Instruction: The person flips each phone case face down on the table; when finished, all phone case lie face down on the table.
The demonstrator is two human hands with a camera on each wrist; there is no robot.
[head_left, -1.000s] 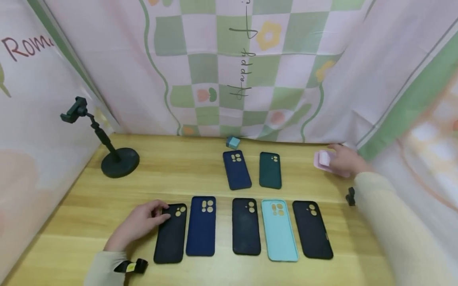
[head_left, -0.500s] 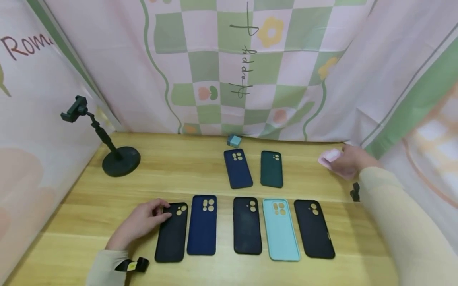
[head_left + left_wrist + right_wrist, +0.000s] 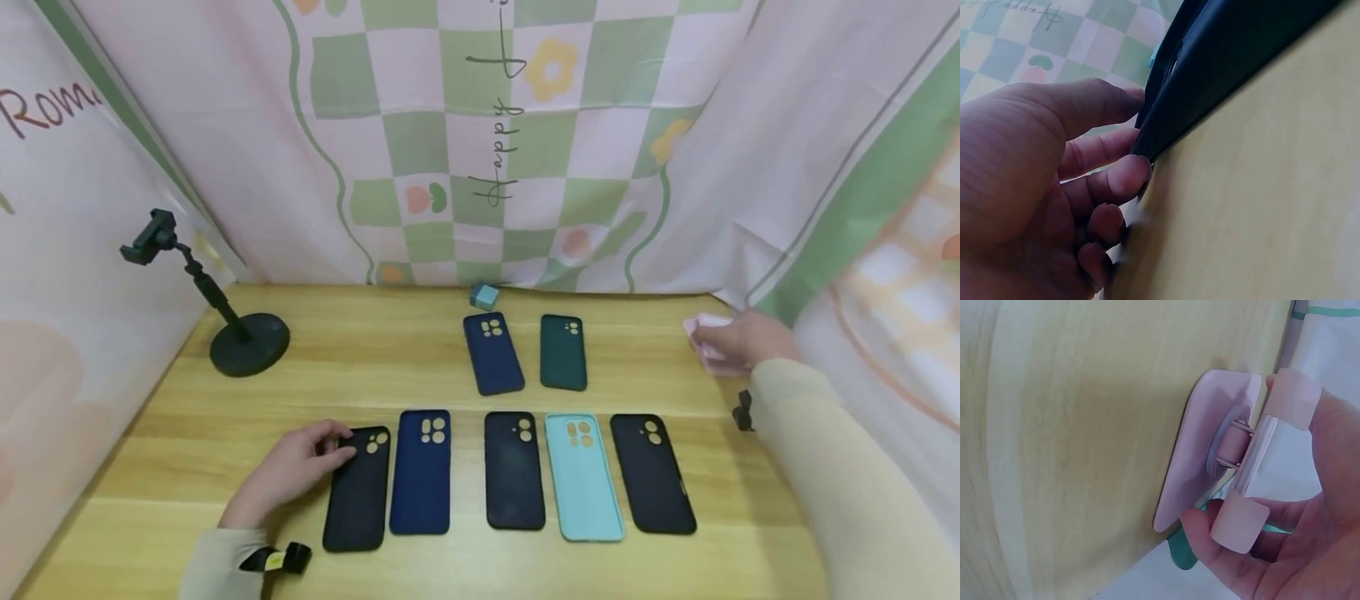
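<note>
At the front left of the table my left hand [image 3: 288,471] pinches the upper left edge of a black phone case [image 3: 356,500]. Up close in the left wrist view, thumb and fingertips meet that dark case [image 3: 1204,75] along its rim. Far to the right, my right hand [image 3: 757,340] grips a pink phone stand [image 3: 708,354], partly hidden by the hand. Its flat base plate and hinged bracket [image 3: 1241,522] show in the right wrist view, with fingers round the bracket's ends. Beside the black case lies a navy phone case [image 3: 420,475].
Rightward along the front row lie a black case [image 3: 513,475], a light blue case [image 3: 587,479] and another black case [image 3: 654,475]. Behind them are a navy case [image 3: 492,354], a dark green case [image 3: 563,354] and a small blue block [image 3: 484,297]. A black stand [image 3: 247,343] occupies the back left.
My right hand has shifted a little to the right with the pink phone stand, which has turned in its grip. The left hand stays at the black phone case.
</note>
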